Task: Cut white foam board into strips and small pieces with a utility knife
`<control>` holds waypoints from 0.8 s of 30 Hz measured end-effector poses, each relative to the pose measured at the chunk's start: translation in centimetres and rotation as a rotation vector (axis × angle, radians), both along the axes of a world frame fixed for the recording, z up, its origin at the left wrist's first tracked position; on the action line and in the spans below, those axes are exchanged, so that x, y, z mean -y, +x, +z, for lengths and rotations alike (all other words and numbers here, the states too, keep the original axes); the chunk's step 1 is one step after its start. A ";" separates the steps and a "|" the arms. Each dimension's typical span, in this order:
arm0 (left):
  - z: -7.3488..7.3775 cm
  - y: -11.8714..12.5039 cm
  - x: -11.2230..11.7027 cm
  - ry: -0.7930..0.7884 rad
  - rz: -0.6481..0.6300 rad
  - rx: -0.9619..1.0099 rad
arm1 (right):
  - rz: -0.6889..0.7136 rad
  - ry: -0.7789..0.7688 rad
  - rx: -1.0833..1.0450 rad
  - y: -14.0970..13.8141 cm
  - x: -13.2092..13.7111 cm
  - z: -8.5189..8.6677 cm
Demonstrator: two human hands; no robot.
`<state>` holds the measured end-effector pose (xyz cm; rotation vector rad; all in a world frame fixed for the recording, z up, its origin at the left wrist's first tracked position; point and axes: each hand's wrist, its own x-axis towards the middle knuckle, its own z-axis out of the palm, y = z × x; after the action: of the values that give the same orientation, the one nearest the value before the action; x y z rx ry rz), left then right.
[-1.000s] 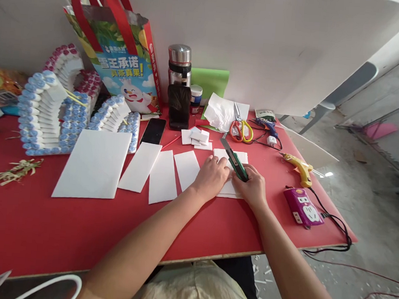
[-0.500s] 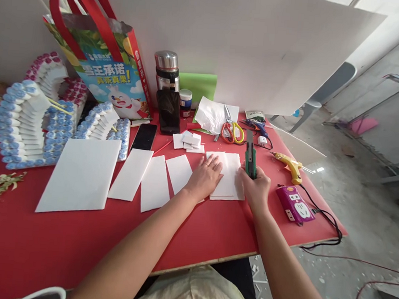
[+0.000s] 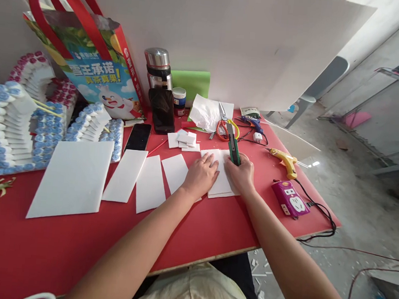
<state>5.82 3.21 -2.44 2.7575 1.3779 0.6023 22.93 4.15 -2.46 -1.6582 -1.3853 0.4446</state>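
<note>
White foam-like sheets (image 3: 220, 184), matt and crisp-edged, lie stacked beneath the left fingers (image 3: 210, 162), their rims not quite flush. Those fingers press down flat, slightly spread, as they did half a second ago. What differs is the right side: the right fingers (image 3: 230, 168), which stood off the stack's right edge, are now in over it, close beside the left. They wrap round the green-and-black handle of a utility knife (image 3: 234, 151), its metal blade out and pointing away. Knife and steadying pressure thus seem to meet on the same sheets again; whether the blade touches anything, I cannot tell.

Just beyond the left fingers, small square offcuts (image 3: 186, 141) sit in a loose heap; to their left, narrow white panels (image 3: 151, 185) fan over the smooth red worktop (image 3: 115, 249). Ahead of the right fingers lie metal-bladed scissors (image 3: 222, 129) with rounded plastic grips and soft, crumpled paper (image 3: 204, 114); rightward, a curved yellow glue gun (image 3: 288, 165) and a glossy, blocky purple socket (image 3: 289, 200).
</note>
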 end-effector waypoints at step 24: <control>0.0 0.1 -1.7 0.054 0.028 0.027 | 0.300 -0.387 0.491 1.5 1.6 5.8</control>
<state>5.90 4.92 -2.42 2.7648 1.4182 0.6846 24.46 2.50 3.31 -1.9617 -2.0280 0.5223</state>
